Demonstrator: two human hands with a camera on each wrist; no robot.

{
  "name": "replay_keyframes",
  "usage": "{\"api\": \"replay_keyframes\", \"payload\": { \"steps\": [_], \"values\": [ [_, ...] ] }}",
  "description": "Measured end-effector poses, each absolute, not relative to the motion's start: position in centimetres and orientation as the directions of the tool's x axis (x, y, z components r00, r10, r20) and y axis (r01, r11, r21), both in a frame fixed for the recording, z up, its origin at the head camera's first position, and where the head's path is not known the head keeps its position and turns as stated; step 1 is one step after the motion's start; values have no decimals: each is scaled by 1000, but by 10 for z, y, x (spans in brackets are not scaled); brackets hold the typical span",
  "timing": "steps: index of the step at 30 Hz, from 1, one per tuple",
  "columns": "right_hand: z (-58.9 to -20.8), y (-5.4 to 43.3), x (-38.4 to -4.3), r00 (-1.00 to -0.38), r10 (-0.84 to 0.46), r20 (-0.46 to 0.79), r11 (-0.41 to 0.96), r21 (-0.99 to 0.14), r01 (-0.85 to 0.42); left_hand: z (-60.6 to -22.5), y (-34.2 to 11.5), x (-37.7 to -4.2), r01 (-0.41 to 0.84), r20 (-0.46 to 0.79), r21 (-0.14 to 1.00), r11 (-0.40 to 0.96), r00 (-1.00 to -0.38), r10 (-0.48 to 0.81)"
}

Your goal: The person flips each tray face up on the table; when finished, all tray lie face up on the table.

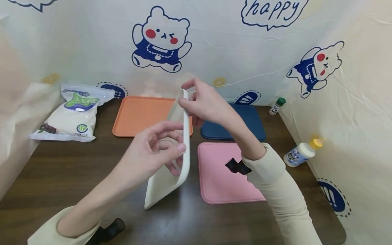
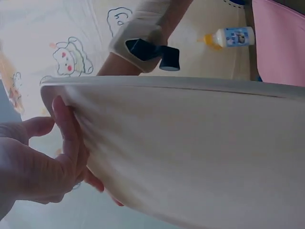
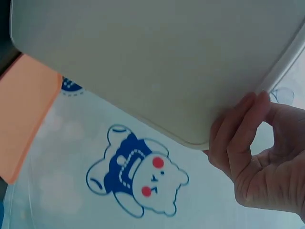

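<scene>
A white rectangular tray [image 1: 185, 136] with a raised rim stands on edge above the table, tilted, one lower corner near or on the tabletop. My right hand [image 1: 204, 102] pinches its far upper corner; in the right wrist view that hand's fingers [image 3: 238, 129] lie over the corner's face. My left hand [image 1: 156, 146] is against the tray's left face, its fingers loosely bent and its thumb by the rim. In the left wrist view the left fingers [image 2: 69, 129] touch the white surface, with the thumb apart from them.
Behind lie an orange tray [image 1: 144, 115] and a dark blue tray [image 1: 249, 119]; a pink tray [image 1: 226, 173] is nearer. A white plastic bag [image 1: 75, 115] is at the back left. A yellow-capped bottle [image 1: 301, 154] and a small green-capped bottle [image 1: 277, 106] stand along the right.
</scene>
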State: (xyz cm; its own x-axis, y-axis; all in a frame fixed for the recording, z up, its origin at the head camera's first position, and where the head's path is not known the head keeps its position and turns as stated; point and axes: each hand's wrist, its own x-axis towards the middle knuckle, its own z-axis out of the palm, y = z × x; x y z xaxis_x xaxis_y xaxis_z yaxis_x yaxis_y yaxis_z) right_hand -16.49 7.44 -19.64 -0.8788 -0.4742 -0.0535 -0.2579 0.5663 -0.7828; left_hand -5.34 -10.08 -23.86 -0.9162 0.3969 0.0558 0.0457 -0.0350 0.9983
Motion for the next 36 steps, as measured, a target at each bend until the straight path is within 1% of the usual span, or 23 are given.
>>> {"api": "replay_keyframes", "payload": {
  "steps": [2,5,7,9,11,13,15,17,19,23,29,31,36],
  "values": [
    [-197,82,-166,-886,-461,-50,577,-775,-257,-246,-101,-58,36,45,999,-29,-912,407],
    [-204,96,-169,-891,-452,-45,567,-785,-248,-268,-114,-72,1,-21,998,57,-926,378],
    [-211,106,-171,-895,-443,-39,547,-803,-235,-291,-132,-85,-46,-94,988,148,-935,341],
    [-219,116,-173,-900,-433,-36,522,-825,-218,-317,-154,-98,-87,-174,956,280,-937,303],
    [-228,126,-174,-903,-428,-34,491,-848,-201,-344,-177,-109,-156,-280,900,408,-923,265],
    [-239,135,-174,-904,-426,-36,454,-873,-179,-368,-197,-115,-218,-378,836,503,-894,242],
    [-253,143,-174,-904,-424,-43,412,-898,-151,-386,-212,-117,-277,-459,790,547,-858,229],
    [-269,148,-174,-905,-422,-57,374,-920,-116,-400,-222,-118,-309,-502,767,561,-835,226],
    [-285,152,-175,-905,-418,-77,342,-936,-78,-408,-228,-119,-315,-511,760,569,-831,222],
    [-318,153,-176,-903,-417,-106,325,-945,-39,-415,-239,-120,-278,-477,743,609,-858,191],
    [-364,142,-175,-898,-404,-175,369,-929,15,-420,-268,-117,-256,-438,739,623,-885,157],
    [-376,136,-173,-897,-403,-180,409,-913,-1,-421,-277,-115,-245,-430,725,644,-891,145],
    [-398,120,-169,-908,-396,-137,533,-840,-105,-421,-292,-111,-189,-383,660,727,-917,109]
  ]
}}
